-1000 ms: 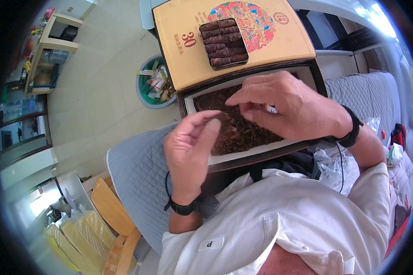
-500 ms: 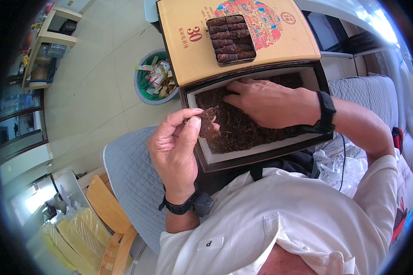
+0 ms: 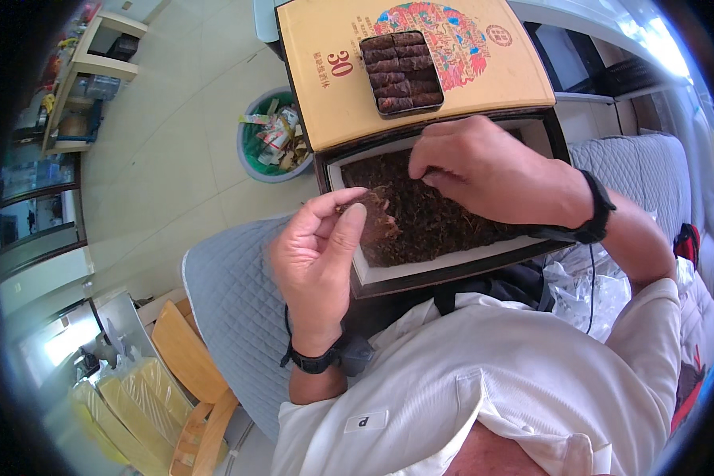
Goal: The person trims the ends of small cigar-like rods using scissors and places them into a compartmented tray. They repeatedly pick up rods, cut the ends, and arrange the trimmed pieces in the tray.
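Between the thumb and forefinger of my left hand (image 3: 317, 258), a thin, ragged brown tobacco leaf (image 3: 383, 226) is pinched over the left side of an open box. Dark shredded tobacco (image 3: 444, 230) covers the bottom of this white-lined box (image 3: 408, 282). Above the tobacco, my right hand (image 3: 492, 170) is closed with its fingertips together, and a dark pinch of shreds shows partly between them. A small tin (image 3: 375, 115) full of short, dark rolled cigars (image 3: 393, 67) rests on the yellow lid beyond the box.
The yellow printed lid (image 3: 325, 111) lies folded back at the far side. To its left, a bin (image 3: 250, 163) with a green liner holds scraps on the tiled floor. Grey quilted seating (image 3: 230, 293) surrounds the box, and clear plastic (image 3: 579, 289) lies at the right.
My right hand has lifted from the tobacco, drawing back toward me and to the right with its fingers closed. My left hand has shifted slightly right with the leaf.
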`<state>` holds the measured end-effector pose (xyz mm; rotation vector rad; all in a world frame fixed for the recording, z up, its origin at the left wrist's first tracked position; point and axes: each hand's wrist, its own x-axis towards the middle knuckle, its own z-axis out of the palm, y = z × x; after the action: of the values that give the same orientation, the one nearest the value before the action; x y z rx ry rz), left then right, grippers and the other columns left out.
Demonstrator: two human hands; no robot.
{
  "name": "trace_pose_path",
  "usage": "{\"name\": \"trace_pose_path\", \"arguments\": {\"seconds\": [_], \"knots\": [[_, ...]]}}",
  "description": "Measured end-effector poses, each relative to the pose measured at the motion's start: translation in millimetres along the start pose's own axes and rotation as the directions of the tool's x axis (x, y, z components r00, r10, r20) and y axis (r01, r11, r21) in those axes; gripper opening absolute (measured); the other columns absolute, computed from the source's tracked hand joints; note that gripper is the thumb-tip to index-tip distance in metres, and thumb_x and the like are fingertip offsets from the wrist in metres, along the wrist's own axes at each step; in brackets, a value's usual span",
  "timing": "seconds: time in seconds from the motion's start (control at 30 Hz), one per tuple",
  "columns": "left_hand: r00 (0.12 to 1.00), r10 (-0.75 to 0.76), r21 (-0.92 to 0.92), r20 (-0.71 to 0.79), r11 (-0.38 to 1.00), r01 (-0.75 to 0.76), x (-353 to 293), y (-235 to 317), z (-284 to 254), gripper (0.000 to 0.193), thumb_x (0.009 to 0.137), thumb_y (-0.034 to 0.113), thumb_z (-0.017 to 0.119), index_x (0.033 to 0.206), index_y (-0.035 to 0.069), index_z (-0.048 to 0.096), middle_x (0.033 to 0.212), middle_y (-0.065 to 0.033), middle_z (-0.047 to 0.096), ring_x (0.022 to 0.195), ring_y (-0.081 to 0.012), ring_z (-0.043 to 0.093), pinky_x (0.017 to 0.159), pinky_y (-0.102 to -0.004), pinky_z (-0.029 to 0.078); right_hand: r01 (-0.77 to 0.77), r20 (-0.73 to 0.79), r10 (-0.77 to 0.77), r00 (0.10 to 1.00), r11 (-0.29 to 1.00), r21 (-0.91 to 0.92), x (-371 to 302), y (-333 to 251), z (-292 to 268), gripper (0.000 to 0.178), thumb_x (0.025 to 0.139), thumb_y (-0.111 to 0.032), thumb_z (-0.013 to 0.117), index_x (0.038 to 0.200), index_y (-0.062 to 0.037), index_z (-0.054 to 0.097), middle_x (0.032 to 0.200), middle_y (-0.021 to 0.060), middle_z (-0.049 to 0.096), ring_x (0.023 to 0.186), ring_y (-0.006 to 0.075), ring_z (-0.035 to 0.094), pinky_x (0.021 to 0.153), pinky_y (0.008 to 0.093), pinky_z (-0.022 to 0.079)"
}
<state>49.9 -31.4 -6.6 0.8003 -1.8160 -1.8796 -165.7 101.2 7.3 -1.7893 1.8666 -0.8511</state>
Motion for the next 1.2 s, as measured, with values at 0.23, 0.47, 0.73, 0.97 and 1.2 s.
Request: {"name": "trace_pose_path", "arguments": {"seconds": [0.23,0.47,0.73,0.97,1.2], "knots": [[0.994,-0.094,-0.057,0.059,0.994,0.098,-1,2,19,0.020,0.097,-0.002,0.063,0.116,-0.004,0.068,0.099,-0.0095,0.074,0.088,-0.0114,0.068,0.081,-0.0242,0.053,-0.159,-0.187,0.262,0.947,0.886,0.436,-20,-18,-10,0.023,0.081,0.005,0.069,0.103,0.0015,0.064,0.086,0.0140,0.068,0.081,0.0274,0.071,0.072,0.0353,0.056],[0.988,-0.107,-0.064,0.108,0.991,0.114,-1,7,32,0.020,0.097,0.000,0.066,0.117,-0.003,0.069,0.097,-0.0016,0.072,0.086,-0.0035,0.062,0.077,-0.0188,0.050,0.093,-0.308,-0.013,0.951,0.965,0.246,-25,-20,-10,0.021,0.082,0.004,0.071,0.102,0.0015,0.066,0.085,0.0131,0.067,0.075,0.0271,0.068,0.068,0.0345,0.054],[0.979,-0.097,-0.146,0.180,0.981,0.124,-3,13,41,0.022,0.098,-0.003,0.064,0.120,-0.004,0.066,0.105,-0.0048,0.072,0.096,-0.0069,0.064,0.086,-0.0217,0.052,0.035,-0.254,0.056,0.966,0.939,0.342,-29,-35,-6,0.012,0.081,0.001,0.073,0.092,0.0017,0.069,0.081,0.0152,0.066,0.073,0.0324,0.066,0.065,0.0376,0.053],[0.970,-0.107,-0.127,0.220,0.982,0.138,-3,15,41,0.023,0.099,-0.002,0.064,0.122,-0.004,0.065,0.105,-0.0046,0.072,0.095,-0.0065,0.064,0.083,-0.0209,0.052,0.044,-0.285,0.036,0.958,0.962,0.270,-29,-36,-1,0.008,0.082,0.002,0.070,0.089,0.0012,0.068,0.081,0.0161,0.063,0.076,0.0373,0.064,0.066,0.0416,0.052],[0.959,-0.121,-0.123,0.255,0.980,0.157,-5,15,38,0.025,0.099,-0.002,0.063,0.124,-0.003,0.064,0.105,-0.0051,0.072,0.095,-0.0059,0.064,0.081,-0.0208,0.052,0.044,-0.263,0.008,0.965,0.980,0.194,-29,-36,2,0.009,0.083,-0.002,0.069,0.090,0.0008,0.065,0.083,0.0164,0.060,0.078,0.0379,0.063,0.067,0.0436,0.052]]}}
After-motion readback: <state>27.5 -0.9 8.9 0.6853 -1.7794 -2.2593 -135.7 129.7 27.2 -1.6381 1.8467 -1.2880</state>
